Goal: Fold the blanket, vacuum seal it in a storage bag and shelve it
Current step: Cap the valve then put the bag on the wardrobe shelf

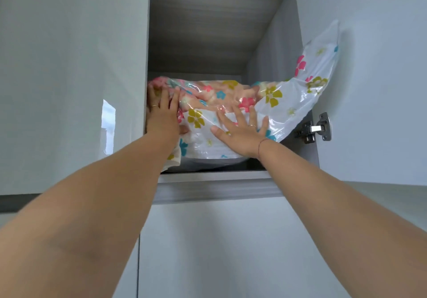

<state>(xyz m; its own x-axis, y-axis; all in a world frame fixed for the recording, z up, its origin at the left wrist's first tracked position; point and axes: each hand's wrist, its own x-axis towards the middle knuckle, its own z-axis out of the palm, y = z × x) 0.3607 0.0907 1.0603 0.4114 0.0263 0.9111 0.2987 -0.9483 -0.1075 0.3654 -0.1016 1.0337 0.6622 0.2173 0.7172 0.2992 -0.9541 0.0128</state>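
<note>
Left hand (161, 113): fingers straight, pressing the left end of the storage bag (277, 113).
Right hand (240, 133): fingers spread wide, flat on the bag's near face.
Storage bag: flowered, blanket (233, 93) inside, on the cupboard shelf (215, 177); its right end curls out against the open door (369, 90).

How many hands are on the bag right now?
2. The left hand presses the left end of the storage bag. The right hand lies flat with spread fingers on its front, lower and further right. Both hands are in plain view.
</note>
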